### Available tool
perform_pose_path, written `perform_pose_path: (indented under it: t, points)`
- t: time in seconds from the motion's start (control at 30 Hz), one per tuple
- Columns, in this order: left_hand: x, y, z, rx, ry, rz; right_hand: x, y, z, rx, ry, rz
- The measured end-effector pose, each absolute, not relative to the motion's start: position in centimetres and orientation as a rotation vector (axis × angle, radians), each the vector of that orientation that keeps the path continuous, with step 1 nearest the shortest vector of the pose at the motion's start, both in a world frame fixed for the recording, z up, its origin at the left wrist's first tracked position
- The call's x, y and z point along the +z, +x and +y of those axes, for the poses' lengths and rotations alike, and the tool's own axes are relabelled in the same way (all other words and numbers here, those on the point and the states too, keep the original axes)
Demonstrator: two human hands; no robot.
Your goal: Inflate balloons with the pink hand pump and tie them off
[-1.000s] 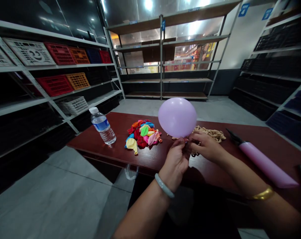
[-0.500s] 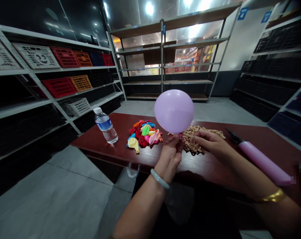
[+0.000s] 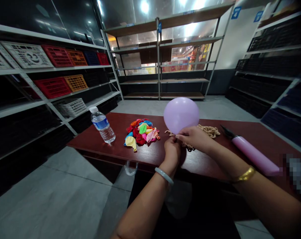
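Note:
An inflated light-purple balloon [image 3: 180, 113] stands above the table, its neck down at my fingers. My left hand [image 3: 172, 151] is closed around the neck from below. Against it, my right hand [image 3: 196, 138] pinches at the same neck, with thumb and fingertips together; the exact grip is partly hidden. Behind the right hand lies a heap of beige, looped, cord-like pieces [image 3: 210, 130], partly covered by it. To the left is a pile of flat coloured balloons [image 3: 142, 130], with a pale yellow one at its front.
On the dark red table [image 3: 150, 156], a water bottle [image 3: 103, 126] stands at the left. A pink hand pump [image 3: 255, 154] with a black nozzle lies at the right. Shelves with crates [image 3: 57, 55] line the left wall, and a metal rack [image 3: 158, 59] is beyond the table.
My right hand has moved left from beside the beige heap to the balloon's neck, meeting my left hand. The balloon sits slightly lower and farther right in view.

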State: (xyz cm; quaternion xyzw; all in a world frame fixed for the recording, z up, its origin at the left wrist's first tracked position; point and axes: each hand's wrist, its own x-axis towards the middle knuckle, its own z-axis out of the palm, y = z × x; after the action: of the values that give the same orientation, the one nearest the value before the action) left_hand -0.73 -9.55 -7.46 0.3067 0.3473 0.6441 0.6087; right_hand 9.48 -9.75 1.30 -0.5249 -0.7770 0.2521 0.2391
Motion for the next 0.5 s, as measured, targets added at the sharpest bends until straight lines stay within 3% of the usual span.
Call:
perform_pose_path:
  t: [0.5]
  points:
    - [-7.3,-0.9,-10.3,1.401,0.591,0.852,0.8,7.4,-7.9,0.845,-1.447,-2.105]
